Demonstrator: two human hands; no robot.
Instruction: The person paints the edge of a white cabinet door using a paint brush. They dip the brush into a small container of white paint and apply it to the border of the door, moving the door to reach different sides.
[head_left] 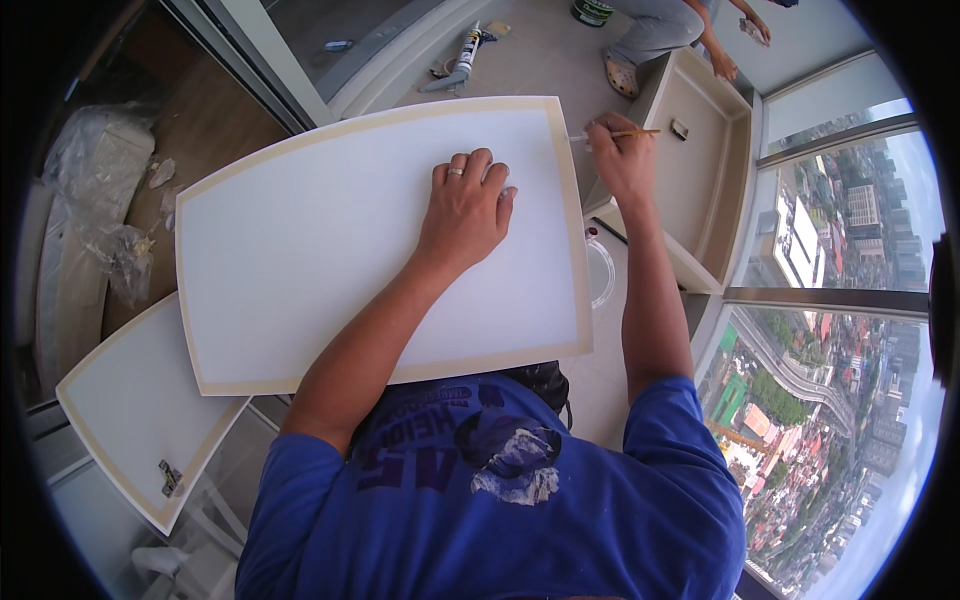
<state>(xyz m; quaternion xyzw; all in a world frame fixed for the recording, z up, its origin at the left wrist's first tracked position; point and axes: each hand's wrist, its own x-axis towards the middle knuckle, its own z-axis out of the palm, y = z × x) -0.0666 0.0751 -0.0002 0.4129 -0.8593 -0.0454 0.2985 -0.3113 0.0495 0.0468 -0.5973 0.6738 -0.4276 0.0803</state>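
Note:
A large white panel [330, 250] with beige masking tape along its borders lies in front of me, its near edge against my blue shirt. My left hand [468, 205], a ring on one finger, rests on the panel's upper right part with fingers bent and a little apart. Just past the right edge, my right hand [622, 150] grips a thin paintbrush [637, 132] by its light wooden handle. The brush's pale tip points left at the taped edge; whether it touches is too small to tell.
Lower left, a second taped panel [130, 400] carries a metal hinge [170, 477]. Beyond my right hand stands an open beige cabinet box [700, 160]. A sealant tube [467, 55] lies on the floor. Another person's hand [724, 66] shows at the top right. Windows [800, 400] line the right.

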